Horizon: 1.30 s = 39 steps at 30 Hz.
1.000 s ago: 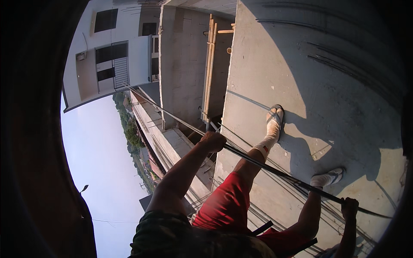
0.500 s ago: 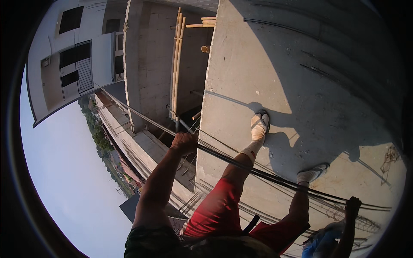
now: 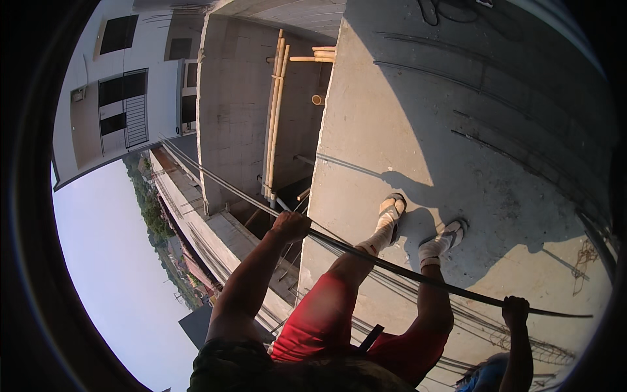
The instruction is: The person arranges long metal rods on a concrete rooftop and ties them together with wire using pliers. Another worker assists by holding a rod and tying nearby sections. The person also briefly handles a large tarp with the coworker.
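Note:
A bundle of long, thin steel rebar rods (image 3: 398,269) runs slantwise across in front of my legs, from the upper left down to the right. My left hand (image 3: 291,227) is closed around it near the slab's edge. Farther right, my right hand (image 3: 515,311) grips the same rods close to their end. Past my left hand the bars reach out over the gap toward the pale building. Both of my feet, in socks and flip-flops, stand on the concrete slab (image 3: 366,140) beyond the bundle.
Left of the slab edge drops a deep opening with upright bamboo poles (image 3: 277,117) and a concrete wall (image 3: 232,98). More rods (image 3: 450,313) lie on the slab behind the bundle. Tangled wire (image 3: 583,261) lies at right. Something blue (image 3: 486,375) shows at the lower right.
My right-side foot has stepped closer to the other one. Both hands keep hold of the rebar, whose rods now look closer together. The view has shifted slightly.

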Each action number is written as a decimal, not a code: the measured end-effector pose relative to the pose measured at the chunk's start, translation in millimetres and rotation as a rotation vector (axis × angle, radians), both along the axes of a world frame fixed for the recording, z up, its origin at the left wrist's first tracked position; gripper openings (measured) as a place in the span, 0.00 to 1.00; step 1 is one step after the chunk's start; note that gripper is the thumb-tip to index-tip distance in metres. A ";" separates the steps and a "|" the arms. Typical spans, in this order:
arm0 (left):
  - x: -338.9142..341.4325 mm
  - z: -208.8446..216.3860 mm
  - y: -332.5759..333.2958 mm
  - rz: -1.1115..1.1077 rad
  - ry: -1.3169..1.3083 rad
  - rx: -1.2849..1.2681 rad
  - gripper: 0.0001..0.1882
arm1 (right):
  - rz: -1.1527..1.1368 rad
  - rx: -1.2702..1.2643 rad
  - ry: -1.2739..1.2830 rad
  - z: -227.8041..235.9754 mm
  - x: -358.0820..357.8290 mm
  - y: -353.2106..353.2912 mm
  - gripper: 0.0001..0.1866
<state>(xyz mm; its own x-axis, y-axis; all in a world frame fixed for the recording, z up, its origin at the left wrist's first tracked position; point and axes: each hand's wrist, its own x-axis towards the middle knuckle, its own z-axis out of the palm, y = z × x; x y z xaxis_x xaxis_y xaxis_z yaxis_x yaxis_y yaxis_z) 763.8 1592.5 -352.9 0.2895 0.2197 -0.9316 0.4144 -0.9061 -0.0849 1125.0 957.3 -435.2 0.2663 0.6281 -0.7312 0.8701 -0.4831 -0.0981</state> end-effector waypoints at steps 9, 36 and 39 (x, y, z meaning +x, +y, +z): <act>-64.1 -41.1 166.1 0.096 0.058 0.281 0.09 | -0.112 0.052 0.313 -37.9 -68.7 205.9 0.16; -6.2 -296.6 168.6 2.758 -1.053 -0.434 0.12 | -0.177 0.136 0.547 -173.2 -229.4 658.5 0.15; -4.2 -290.5 168.6 2.748 -1.034 -0.378 0.12 | -0.121 -0.065 0.567 -171.0 -163.6 550.6 0.16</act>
<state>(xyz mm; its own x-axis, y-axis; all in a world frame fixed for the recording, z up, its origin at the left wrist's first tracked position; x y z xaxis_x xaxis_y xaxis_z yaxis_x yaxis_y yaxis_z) 759.6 1761.1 -643.4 -0.0150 0.4888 -0.8723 -0.2968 0.8309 0.4707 961.3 1507.9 -606.3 -0.1104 0.5669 -0.8164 0.6285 -0.5965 -0.4992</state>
